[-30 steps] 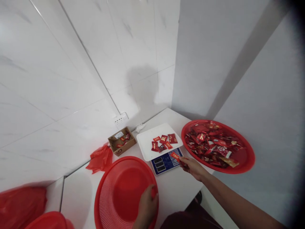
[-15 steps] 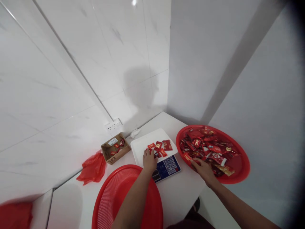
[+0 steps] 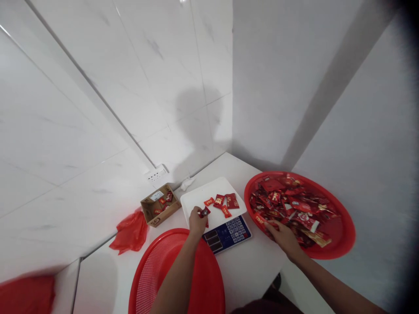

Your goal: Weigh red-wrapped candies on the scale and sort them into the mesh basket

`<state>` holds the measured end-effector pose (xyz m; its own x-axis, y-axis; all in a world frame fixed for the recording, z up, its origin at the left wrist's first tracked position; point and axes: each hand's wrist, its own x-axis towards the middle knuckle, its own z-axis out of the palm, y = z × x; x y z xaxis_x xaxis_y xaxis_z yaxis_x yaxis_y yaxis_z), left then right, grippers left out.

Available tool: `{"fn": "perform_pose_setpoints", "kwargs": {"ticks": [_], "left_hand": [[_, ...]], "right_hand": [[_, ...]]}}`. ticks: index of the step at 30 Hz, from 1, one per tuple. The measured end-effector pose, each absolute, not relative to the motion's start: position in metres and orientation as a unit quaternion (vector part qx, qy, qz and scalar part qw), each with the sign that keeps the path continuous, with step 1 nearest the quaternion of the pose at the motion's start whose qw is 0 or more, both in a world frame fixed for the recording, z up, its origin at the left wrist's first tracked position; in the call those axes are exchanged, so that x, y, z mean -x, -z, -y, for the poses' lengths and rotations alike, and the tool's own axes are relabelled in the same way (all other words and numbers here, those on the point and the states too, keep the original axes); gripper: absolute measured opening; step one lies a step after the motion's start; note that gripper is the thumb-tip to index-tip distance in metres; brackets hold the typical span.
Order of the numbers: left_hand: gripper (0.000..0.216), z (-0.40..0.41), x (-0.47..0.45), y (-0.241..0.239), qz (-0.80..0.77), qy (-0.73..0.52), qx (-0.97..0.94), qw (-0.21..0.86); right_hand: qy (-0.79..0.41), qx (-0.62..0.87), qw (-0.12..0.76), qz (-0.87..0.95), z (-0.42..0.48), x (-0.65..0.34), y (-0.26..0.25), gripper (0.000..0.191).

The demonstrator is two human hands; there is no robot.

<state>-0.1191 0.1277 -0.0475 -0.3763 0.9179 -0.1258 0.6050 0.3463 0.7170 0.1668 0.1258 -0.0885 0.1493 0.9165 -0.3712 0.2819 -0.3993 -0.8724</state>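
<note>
My left hand (image 3: 197, 223) is closed on small red wrapped candies (image 3: 204, 212) over the left front part of the white weighing pan. The pan belongs to a digital scale (image 3: 225, 235) with a blue key panel. Several more red candy packets (image 3: 225, 203) lie on the right side of the pan. My right hand (image 3: 282, 237) is at the near left rim of a red basin (image 3: 347, 235) heaped with red packets. Its fingers are curled together there, and what they pinch against the red is unclear.
A small cardboard box (image 3: 160, 209) with a few candies stands left of the scale. A red perforated basket (image 3: 147, 270) sits in front, under my left forearm. Red plastic bags (image 3: 131, 233) lie farther left, near a wall socket (image 3: 157, 173). Walls meet behind the table.
My left hand has lifted and drawn left from the pile on the pan, carrying candies. My right hand stays at the basin's rim. The view has shifted slightly.
</note>
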Motion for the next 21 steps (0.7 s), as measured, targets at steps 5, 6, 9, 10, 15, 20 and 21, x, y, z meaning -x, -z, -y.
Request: {"fn": "perform_pose_setpoints", "kwargs": {"ticks": [5, 6, 9, 10, 15, 20, 21], "left_hand": [[0.013, -0.071, 0.156, 0.028, -0.769, -0.314, -0.471, 0.297], [0.015, -0.056, 0.162, 0.027, -0.774, -0.306, -0.47, 0.294], [0.04, -0.015, 0.166, 0.032, -0.816, -0.228, -0.495, 0.195], [0.048, -0.003, 0.161, 0.036, -0.815, -0.198, -0.515, 0.175], [0.049, 0.032, 0.11, 0.05, -0.7, -0.089, -0.647, 0.289], [0.046, 0.032, 0.112, 0.057, -0.73, -0.095, -0.613, 0.287], [0.045, 0.031, 0.12, 0.058, -0.737, -0.111, -0.601, 0.29]], "right_hand": [[-0.508, 0.672, 0.34, 0.418, -0.127, -0.168, 0.09, 0.03], [-0.51, 0.673, 0.34, 0.414, -0.127, -0.168, 0.089, 0.03], [-0.508, 0.683, 0.329, 0.41, -0.128, -0.168, 0.087, 0.031], [-0.505, 0.685, 0.323, 0.413, -0.128, -0.169, 0.086, 0.031], [-0.489, 0.691, 0.31, 0.433, -0.128, -0.17, 0.085, 0.033], [-0.498, 0.693, 0.298, 0.429, -0.128, -0.169, 0.083, 0.032], [-0.501, 0.692, 0.301, 0.425, -0.128, -0.169, 0.082, 0.032]]}}
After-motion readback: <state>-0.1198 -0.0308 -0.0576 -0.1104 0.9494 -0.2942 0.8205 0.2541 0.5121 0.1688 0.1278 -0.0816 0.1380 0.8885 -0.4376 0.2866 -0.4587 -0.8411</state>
